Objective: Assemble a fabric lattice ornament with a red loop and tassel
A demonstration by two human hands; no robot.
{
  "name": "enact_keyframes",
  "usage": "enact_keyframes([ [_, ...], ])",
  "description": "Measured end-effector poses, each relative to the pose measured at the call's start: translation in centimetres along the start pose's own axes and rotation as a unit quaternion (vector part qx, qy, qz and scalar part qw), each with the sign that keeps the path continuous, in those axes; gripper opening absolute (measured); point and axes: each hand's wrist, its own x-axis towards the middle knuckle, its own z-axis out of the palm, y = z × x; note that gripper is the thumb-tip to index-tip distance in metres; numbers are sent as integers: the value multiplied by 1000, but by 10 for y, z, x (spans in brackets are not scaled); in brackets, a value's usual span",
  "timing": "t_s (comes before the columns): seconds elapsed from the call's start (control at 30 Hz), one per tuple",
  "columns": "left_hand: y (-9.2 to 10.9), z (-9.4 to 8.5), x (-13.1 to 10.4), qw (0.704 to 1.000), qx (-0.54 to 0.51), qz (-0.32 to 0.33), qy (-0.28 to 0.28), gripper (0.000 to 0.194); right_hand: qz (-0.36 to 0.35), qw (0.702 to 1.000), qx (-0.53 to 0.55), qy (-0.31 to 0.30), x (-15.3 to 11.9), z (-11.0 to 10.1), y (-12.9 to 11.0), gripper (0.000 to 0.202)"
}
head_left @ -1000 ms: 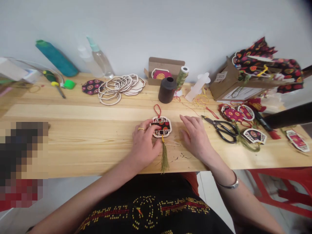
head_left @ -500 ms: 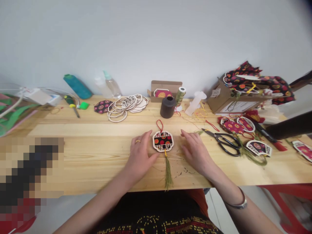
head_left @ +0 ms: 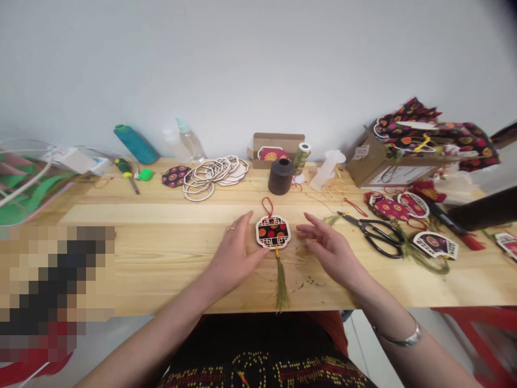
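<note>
Between my hands, a tasselled hanging ornament (head_left: 273,233) lies flat on the wooden table (head_left: 161,253). It has a pale cut-out frame over dark flowered fabric. A red cord loop (head_left: 267,206) extends from its top, and an olive tassel (head_left: 281,285) hangs from its lower edge toward me. My left hand (head_left: 234,250) rests just left of the ornament, fingers extended, thumb tip at or very near its lower left edge. On the other side my right hand (head_left: 329,248) is open, its fingers apart from the ornament and holding nothing.
Black-handled scissors (head_left: 379,235) lie right of my right hand, beside a fan-shaped ornament (head_left: 434,245). Behind are pale cut-out frames (head_left: 212,175), a black thread cone (head_left: 280,178) and a small cardboard box (head_left: 278,141). A larger carton (head_left: 369,161) holds flowered fabric at back right.
My right hand has shifted slightly toward the ornament. The whole scene sits a little further right in the view; the ornament stays between my hands.
</note>
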Motion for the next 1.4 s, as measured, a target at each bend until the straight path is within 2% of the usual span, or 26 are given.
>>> enact_keyframes([
  [0.1, 2, -5, -6, 981, -172, -86, 20, 74, 117, 980, 160, -12, 1, -4, -11, 72],
  [0.23, 2, -12, -9, 894, -414, -168, 31, 58, 178, 949, 258, -30, 3, -9, -20, 76],
  [0.37, 6, -17, -9, 829, -509, -229, 38, 42, 189, 943, 268, -50, 4, -9, -21, 70],
  [0.5, 11, -20, -7, 792, -551, -263, 2, 32, 196, 942, 269, -55, 4, -7, -21, 68],
  [0.77, 6, -25, -6, 783, -565, -259, -23, 28, 192, 940, 272, -72, 6, -4, -22, 62],
  [1.4, -1, -35, -9, 791, -554, -260, 5, 29, 201, 932, 288, -89, 12, 10, -24, 59],
])
